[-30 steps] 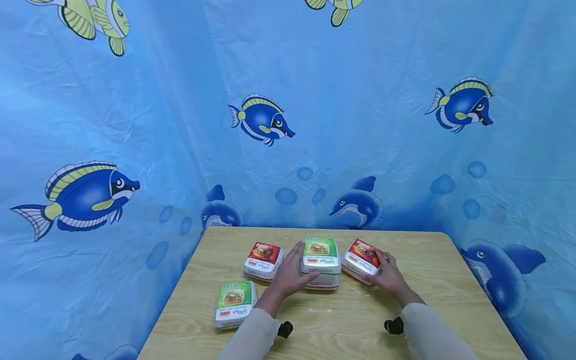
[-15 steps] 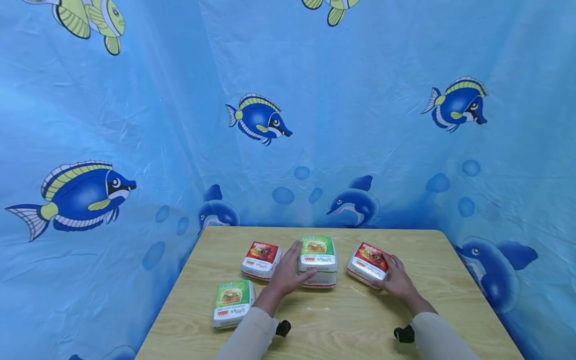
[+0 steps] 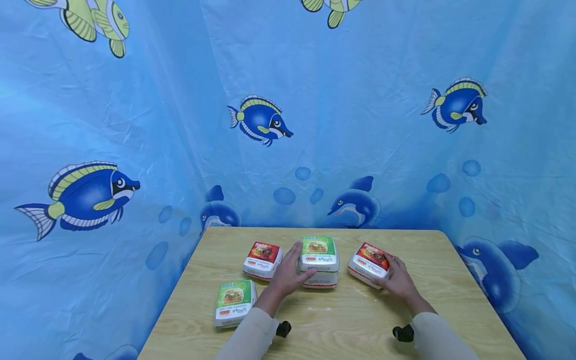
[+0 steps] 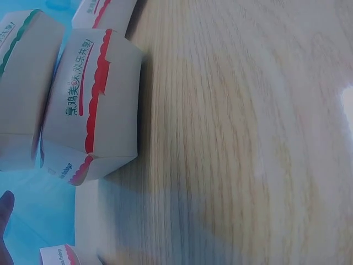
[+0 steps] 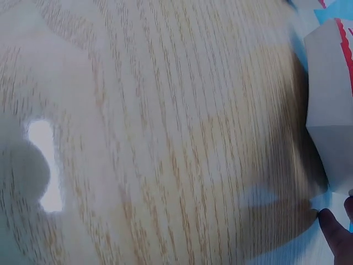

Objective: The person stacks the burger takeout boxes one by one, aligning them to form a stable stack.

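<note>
Two burger boxes stand stacked mid-table: a green-topped box (image 3: 318,252) over a red-trimmed box (image 3: 320,281). Along the stack's left side lies my left hand (image 3: 287,274), fingers extended and thumb across the front. In the left wrist view, a gap shows between a fingertip (image 4: 5,207) and the lower box (image 4: 110,105). To the right, my right hand (image 3: 398,280) holds a red-topped burger box (image 3: 370,261) at its right side, thumb at the near corner. That box sits angled, apart from the stack. The right wrist view catches only its white side (image 5: 331,105).
Left of the stack, another red-topped burger box (image 3: 263,260) sits farther back. Nearer the front left is a green-topped burger box (image 3: 234,302), partly behind the left sleeve. The wooden table (image 3: 333,330) meets a blue sea-patterned curtain (image 3: 369,150) at its back and sides.
My right hand and the red-topped box have shifted right, away from the stack, mostly in the earlier half second. The left hand and the stack stay in place.
</note>
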`<state>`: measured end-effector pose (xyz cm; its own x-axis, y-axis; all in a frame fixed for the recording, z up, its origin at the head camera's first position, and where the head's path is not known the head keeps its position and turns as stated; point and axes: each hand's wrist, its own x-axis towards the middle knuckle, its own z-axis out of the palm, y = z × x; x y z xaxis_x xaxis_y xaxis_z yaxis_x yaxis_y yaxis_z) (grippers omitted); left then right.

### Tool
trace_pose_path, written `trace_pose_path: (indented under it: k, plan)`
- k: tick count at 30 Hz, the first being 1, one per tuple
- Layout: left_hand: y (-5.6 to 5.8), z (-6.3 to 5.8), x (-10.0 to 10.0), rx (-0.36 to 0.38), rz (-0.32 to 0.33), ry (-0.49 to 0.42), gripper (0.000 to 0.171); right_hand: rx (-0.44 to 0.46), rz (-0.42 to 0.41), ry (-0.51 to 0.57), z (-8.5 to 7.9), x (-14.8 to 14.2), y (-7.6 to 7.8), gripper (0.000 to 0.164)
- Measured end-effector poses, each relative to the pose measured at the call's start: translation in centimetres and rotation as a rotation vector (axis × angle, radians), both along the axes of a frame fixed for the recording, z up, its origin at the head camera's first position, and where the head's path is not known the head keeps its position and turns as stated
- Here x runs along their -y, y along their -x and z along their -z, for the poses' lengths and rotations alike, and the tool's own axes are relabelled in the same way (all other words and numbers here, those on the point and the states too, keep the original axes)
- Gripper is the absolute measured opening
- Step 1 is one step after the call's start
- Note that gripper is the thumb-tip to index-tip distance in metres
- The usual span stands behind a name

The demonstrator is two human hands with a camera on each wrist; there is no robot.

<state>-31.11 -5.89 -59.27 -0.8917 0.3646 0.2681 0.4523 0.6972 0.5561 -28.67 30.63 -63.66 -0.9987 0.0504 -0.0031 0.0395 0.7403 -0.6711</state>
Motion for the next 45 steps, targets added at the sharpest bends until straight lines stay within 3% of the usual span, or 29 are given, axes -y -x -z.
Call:
trace_pose_path:
  k: [14,22,29,45]
  plan:
    - [0.1,0.4,0.0,0.012,0.001,-0.013,0.096,-0.046,0.006,0.000,-2.6,-0.3,0.4,0.114]
    - [-0.2,0.3,0.1,0.008,0.007,-0.012,0.097,-0.094,-0.059,-0.044,-5.5,0.1,1.0,0.110]
    - [-0.4,0.0,0.1,-0.010,0.019,-0.027,0.094,-0.148,-0.118,-0.015,-7.8,0.6,1.8,0.108]
    - [-0.3,-0.1,-0.2,-0.006,0.011,-0.024,0.094,-0.178,-0.179,0.030,-10.1,1.5,2.7,0.105]
